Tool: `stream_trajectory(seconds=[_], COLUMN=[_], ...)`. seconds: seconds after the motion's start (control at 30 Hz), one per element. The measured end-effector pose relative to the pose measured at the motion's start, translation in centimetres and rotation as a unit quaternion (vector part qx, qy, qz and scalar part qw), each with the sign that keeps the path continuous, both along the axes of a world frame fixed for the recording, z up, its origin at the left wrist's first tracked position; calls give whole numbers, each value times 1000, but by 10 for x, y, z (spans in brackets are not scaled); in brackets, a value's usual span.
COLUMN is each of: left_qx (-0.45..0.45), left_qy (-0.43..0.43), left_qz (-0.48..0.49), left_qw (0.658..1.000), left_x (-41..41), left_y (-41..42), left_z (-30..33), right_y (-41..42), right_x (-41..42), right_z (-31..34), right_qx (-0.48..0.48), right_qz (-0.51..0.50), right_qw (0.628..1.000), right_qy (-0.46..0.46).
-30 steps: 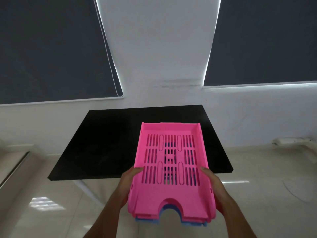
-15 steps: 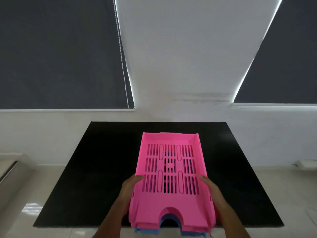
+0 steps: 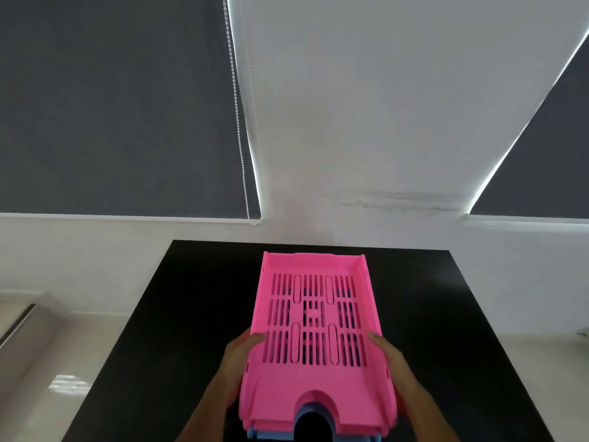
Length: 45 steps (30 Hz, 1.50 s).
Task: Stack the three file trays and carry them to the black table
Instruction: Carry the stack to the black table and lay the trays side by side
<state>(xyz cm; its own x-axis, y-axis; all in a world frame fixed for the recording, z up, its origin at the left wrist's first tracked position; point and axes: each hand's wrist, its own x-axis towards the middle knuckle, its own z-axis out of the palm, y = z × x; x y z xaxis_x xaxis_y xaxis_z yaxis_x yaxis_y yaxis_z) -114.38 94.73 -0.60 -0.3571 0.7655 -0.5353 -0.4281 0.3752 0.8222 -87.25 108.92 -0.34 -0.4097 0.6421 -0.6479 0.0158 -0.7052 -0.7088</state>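
Pink tray [image 3: 314,327] on top of stack, blue tray [image 3: 274,436] peeking beneath. Left hand [image 3: 237,365] and right hand [image 3: 390,366] grip stack sides, fingers clamped on it. Stack held above black worktop [image 3: 191,314].

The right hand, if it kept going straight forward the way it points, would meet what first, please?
Probably nothing: beyond the right hand only bare black table lies below its path, then the wall.
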Motion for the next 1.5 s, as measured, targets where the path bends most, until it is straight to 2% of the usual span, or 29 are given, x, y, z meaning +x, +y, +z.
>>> stream_trajectory(seconds=[0.17, 0.27, 0.33, 0.43, 0.53, 0.6, 0.77, 1.07, 1.3, 1.5], left_qx=[-10, 2, 15, 31, 18, 8, -14, 7, 49, 63], left_qy=[25, 72, 138, 234, 288, 292, 303, 321, 318, 341], left_qz=[-18, -16, -2, -23, -55, -48, -13, 24, 20, -14], left_qw=[999, 997, 990, 971, 956, 955, 953, 947, 947, 938], left_x=[-3, -2, 2, 3, 7, 13, 23, 46, 89, 151], left_y=[15, 20, 24, 31, 37, 38, 41, 53, 90, 128], left_z=[7, 8, 14, 25, 32, 35, 35, 46, 61, 47], right_y=[19, 27, 29, 35, 39, 38, 29, 23, 53, 72], right_x=[-3, -1, -1, -1, -5, -6, -5, 17, 68, 139], right_z=[2, 4, 7, 12, 15, 17, 25, 25, 34, 30], right_qx=[-14, 7, 80, 208, 277, 294, 294, 332, 344, 335], right_qz=[8, 30, 42, 42, 66, 77, 89, 30, -19, -45], right_qw=[1000, 999, 992, 958, 927, 916, 916, 915, 912, 906], right_qy=[-9, -31, -88, -193, -246, -262, -259, -227, -223, -256])
